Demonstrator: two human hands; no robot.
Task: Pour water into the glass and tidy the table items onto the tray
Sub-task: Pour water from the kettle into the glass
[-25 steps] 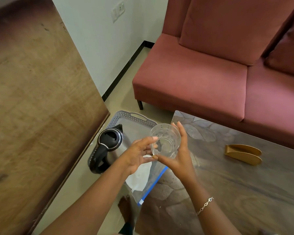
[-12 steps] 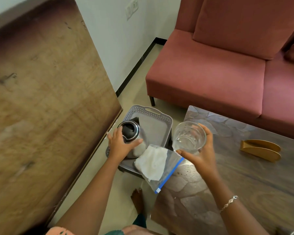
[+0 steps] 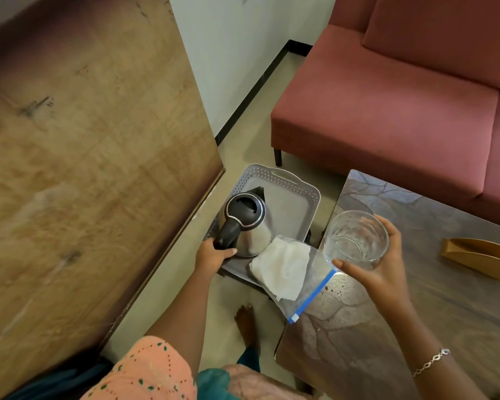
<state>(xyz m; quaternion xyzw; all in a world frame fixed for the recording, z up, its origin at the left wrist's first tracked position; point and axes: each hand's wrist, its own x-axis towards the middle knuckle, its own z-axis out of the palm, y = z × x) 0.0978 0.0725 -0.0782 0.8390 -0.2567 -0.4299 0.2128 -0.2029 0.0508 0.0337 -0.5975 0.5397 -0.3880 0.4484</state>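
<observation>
The glass (image 3: pixel 355 238) looks empty and sits upright in the right hand (image 3: pixel 387 275), whose fingers curl round its wall above the table (image 3: pixel 416 313) corner. The left hand (image 3: pixel 214 256) grips the handle of the kettle (image 3: pixel 254 226), which stands on the tray (image 3: pixel 286 176) beside the table, touching a zip bag (image 3: pixel 283 267). Pouring seems about to start: the kettle needs lifting, its spout brought over the rim, then a slow tilt with the glass kept steady.
</observation>
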